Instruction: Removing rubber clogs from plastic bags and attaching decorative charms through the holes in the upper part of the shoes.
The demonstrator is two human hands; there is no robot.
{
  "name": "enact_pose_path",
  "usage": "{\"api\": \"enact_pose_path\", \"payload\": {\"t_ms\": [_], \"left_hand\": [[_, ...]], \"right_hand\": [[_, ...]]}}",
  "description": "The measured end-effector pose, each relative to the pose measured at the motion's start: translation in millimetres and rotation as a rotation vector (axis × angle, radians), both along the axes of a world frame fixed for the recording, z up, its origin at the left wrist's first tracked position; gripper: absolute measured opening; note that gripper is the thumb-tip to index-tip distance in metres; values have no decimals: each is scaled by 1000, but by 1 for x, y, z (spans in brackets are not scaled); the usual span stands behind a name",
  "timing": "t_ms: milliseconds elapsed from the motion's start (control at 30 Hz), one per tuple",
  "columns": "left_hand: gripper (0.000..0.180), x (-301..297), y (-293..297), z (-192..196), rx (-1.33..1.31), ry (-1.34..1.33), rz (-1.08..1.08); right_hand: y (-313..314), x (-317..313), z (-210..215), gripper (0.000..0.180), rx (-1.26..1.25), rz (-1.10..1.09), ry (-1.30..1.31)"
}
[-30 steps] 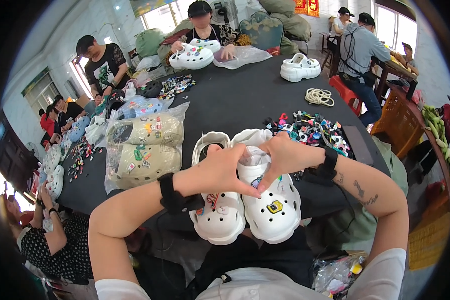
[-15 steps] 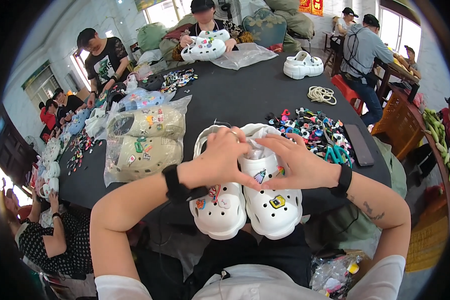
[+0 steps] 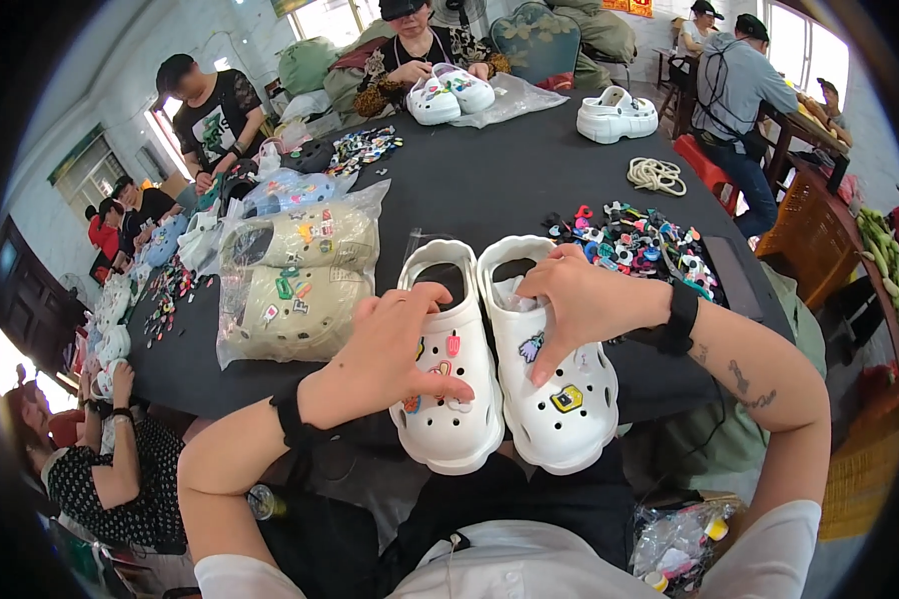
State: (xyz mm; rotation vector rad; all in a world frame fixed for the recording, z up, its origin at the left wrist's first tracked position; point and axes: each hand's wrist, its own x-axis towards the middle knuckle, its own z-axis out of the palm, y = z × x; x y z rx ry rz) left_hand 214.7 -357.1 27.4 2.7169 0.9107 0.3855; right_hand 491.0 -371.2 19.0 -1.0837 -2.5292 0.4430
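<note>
the left hand [image 3: 395, 349] lies flat on the left white clog [image 3: 448, 384], gripping nothing. the right hand [image 3: 574, 304] presses fingers into the right white clog [image 3: 554, 399]. both clogs lie side by side on the bench [image 3: 509, 170], toes toward the person.

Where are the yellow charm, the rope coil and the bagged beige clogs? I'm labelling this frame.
yellow charm [image 3: 567, 398], head view, on its face, toe of the right white clog.
rope coil [image 3: 655, 176], head view, middle of the loops.
bagged beige clogs [image 3: 300, 290], head view, upper of the nearer clog.

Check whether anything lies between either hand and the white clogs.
Nothing visible does. The left hand rests on the left clog, and the right hand rests on the right clog.
</note>
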Motion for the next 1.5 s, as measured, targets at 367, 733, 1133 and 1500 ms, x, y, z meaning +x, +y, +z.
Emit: {"api": "enact_pose_path", "payload": {"t_ms": [367,733,1133,1500], "left_hand": [[89,20,16,2,-192,76,-50],[47,60,39,15,-623,187,-50],[41,9,-10,55,-489,-24,87],[64,-230,-40,112,144,-296,723]], "right_hand": [[-8,-2,9,53,-386,-31,24],[-135,36,-53,54,-156,-483,664],[-130,45,-102,27,-206,-576,870],[-142,36,-98,51,-71,-616,589]]}}
